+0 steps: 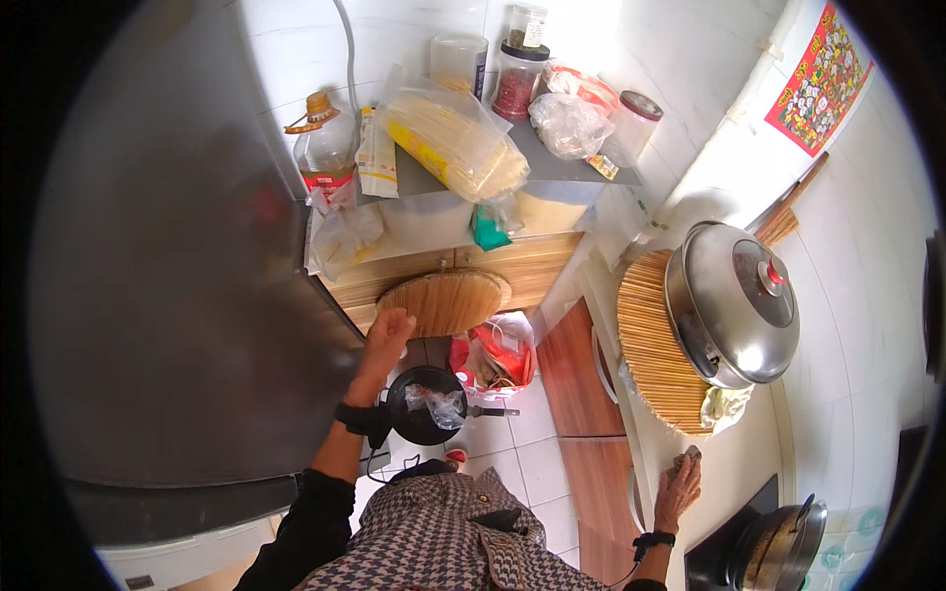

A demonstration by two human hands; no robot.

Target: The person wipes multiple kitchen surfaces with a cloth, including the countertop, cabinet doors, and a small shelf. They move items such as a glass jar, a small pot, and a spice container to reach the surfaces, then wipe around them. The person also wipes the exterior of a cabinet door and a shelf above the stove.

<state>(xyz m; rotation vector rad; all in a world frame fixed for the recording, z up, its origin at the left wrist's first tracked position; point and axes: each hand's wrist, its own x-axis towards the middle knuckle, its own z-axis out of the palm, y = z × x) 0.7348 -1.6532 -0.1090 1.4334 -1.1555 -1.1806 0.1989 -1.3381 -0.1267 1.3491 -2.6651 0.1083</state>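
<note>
My left hand (388,341) grips the left edge of a round mat of sorghum stalks (447,299), tilted in front of the wooden cabinet doors; the hold is partly hidden. On the right, my right hand (676,491) presses a small grey-brown wad, perhaps a rag (689,456), on the pale countertop (728,462). Just beyond it lies a second round stalk mat (643,340). A domed steel pot with a glass-panelled lid (728,303) stands on that mat. Crumpled pale cloth or plastic (726,408) lies at the mat's near edge.
A dark refrigerator (177,295) fills the left. On the floor are a black pan (427,406) with plastic in it and a red-and-white bag (495,358). The back shelf holds an oil bottle (325,159), packed noodles (454,144) and jars (517,85). A cooktop pot (776,547) stands lower right.
</note>
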